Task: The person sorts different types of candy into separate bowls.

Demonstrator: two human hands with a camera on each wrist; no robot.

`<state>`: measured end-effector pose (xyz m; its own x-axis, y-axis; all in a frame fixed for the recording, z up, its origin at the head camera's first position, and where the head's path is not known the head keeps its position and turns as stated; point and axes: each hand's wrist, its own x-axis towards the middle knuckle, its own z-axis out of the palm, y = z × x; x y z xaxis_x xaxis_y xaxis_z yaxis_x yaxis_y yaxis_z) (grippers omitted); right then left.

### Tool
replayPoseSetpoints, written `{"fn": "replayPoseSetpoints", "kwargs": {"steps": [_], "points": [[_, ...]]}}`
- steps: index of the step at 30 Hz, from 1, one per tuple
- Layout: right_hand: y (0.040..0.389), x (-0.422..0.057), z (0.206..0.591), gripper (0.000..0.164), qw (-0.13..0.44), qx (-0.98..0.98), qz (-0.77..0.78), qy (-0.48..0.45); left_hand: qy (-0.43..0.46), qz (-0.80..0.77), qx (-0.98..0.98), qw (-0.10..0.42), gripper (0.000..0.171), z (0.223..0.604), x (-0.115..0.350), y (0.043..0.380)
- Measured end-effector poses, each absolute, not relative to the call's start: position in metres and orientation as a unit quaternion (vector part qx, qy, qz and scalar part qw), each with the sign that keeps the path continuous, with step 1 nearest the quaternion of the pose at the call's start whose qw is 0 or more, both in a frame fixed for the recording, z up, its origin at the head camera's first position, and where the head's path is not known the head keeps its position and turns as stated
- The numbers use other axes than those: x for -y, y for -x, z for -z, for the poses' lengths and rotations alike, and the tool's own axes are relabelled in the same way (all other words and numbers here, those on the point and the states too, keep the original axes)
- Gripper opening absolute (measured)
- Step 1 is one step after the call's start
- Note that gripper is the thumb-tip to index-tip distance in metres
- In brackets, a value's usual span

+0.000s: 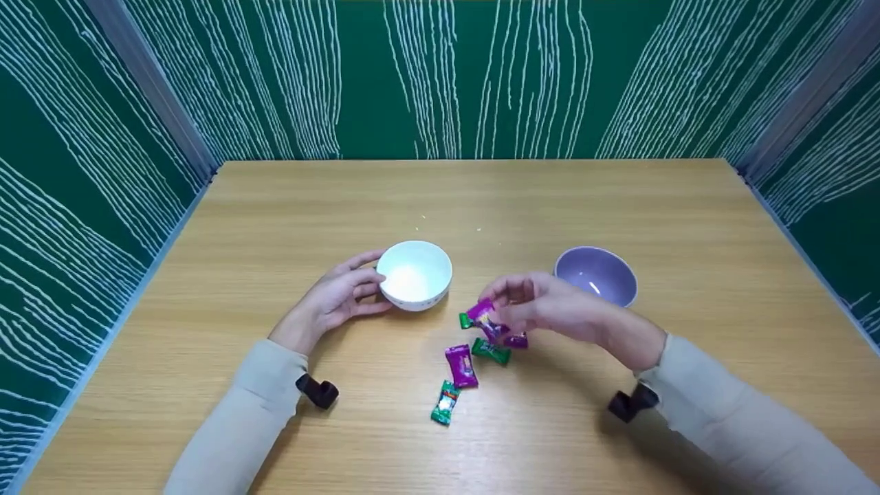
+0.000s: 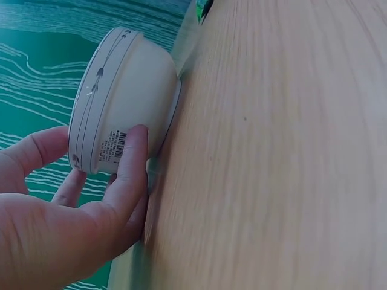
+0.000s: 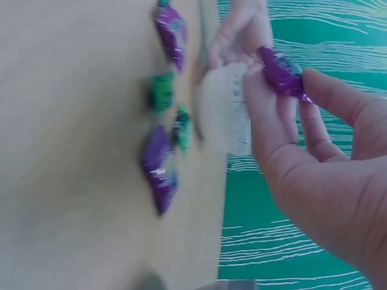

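the left hand (image 1: 340,295) is gripping a white bowl (image 1: 416,275), the right hand (image 1: 553,307) pinching a purple candy (image 1: 486,320); a light pinch is probably serving best.

The bench (image 1: 330,206) is pale wood with a fine, straight grain. A white bowl (image 1: 416,275) stands upright left of its middle, and a purple bowl (image 1: 598,275) sits well apart to the right. Between them and nearer the person lie five wrapped sweets: a green sweet (image 1: 445,404) closest, a purple sweet (image 1: 461,366) at its far end, another green one (image 1: 491,351) just beside that, then a partly covered purple one and green one. Small pale specks (image 1: 423,217) dot the wood beyond the bowls.
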<state>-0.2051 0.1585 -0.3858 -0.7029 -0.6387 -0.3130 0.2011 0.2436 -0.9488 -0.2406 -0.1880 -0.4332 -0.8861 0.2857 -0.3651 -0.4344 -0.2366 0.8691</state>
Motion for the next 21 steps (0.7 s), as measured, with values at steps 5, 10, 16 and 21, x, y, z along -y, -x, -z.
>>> {"fn": "replayPoseSetpoints", "kwargs": {"steps": [5, 10, 16, 21], "points": [[0.217, -0.143, 0.380, 0.031, 0.346, -0.725, 0.578, 0.144, 0.063, -0.785, -0.572, 0.230, 0.062, 0.434, 0.188, 0.242], [0.225, -0.128, 0.378, 0.032, 0.349, -0.718, 0.586, 0.139, 0.058, -0.787, -0.569, 0.232, 0.063, 0.435, 0.188, 0.242], [0.231, -0.115, 0.374, 0.034, 0.354, -0.693, 0.605, 0.167, 0.057, -0.783, -0.571, 0.239, 0.066, 0.433, 0.191, 0.241], [0.239, -0.109, 0.371, 0.033, 0.352, -0.675, 0.628, 0.159, 0.050, -0.778, -0.573, 0.253, 0.064, 0.431, 0.196, 0.244]]}}
